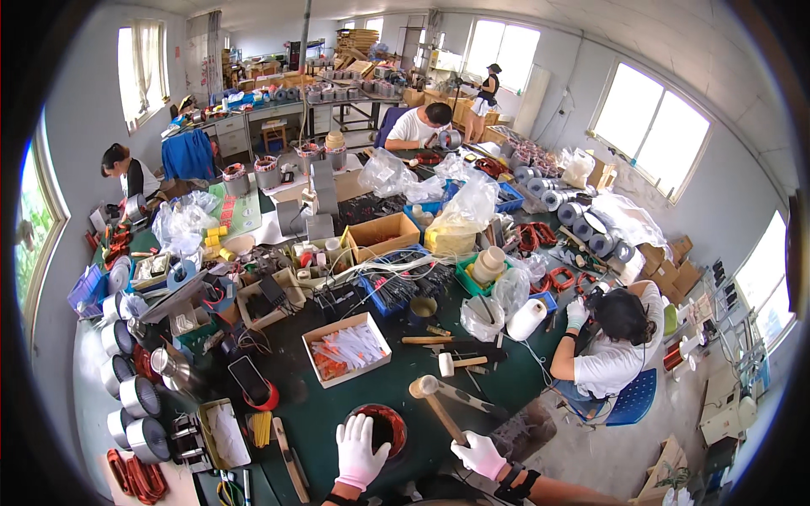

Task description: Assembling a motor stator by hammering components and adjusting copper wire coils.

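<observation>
My left hand (pixel 363 453), in a white glove, lies with its fingers stretched and apart against the left side of a round motor stator (pixel 398 432). The stator has a red winding around a dark hollow middle; part of it is hidden behind this hand. To its right, my gloved right hand (pixel 481 456) is closed around the lower end of a wooden-handled mallet (pixel 442 413). The mallet slants up and to the left, its pale round head above the stator and apart from it. A second mallet (pixel 460 363) with a white head lies farther off on the green table.
A white box of paper strips (pixel 374 346) sits beyond my left hand. Left are a phone (pixel 249 378), a wooden stick (pixel 291 460), an open tray (pixel 224 434) and grey stator cores (pixel 139 396). A co-worker (pixel 620 337) sits at the right; other people work farther back.
</observation>
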